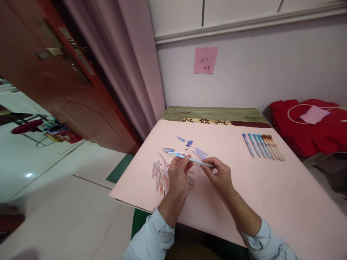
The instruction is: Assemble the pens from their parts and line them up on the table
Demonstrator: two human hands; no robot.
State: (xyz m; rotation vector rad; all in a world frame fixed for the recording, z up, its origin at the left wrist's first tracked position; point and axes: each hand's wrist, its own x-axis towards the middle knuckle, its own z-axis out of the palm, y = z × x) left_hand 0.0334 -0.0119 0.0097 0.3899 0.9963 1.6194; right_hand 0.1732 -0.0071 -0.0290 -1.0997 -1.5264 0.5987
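Note:
A light-blue pen (pixel 197 161) is held level above the table between my two hands. My left hand (pixel 179 174) pinches its bright blue end, and my right hand (pixel 219 175) pinches the other end near the tip. Beneath and beside my left hand lie several clear pink-patterned pen parts (pixel 157 172), partly hidden by it. Beyond it are thin refills and blue barrel pieces (pixel 169 149). Small dark-blue caps (pixel 190 143) sit farther back, and pale-blue pen barrels (pixel 200 152) lie just past the held pen.
A row of whole pens (pixel 262 146), blue and brown, lies at the right of the pink-covered table (pixel 244 202). Red cloth (pixel 292 126) with a cable is beyond the right edge. A wooden door (pixel 67 72) and a curtain (pixel 138 54) stand at left.

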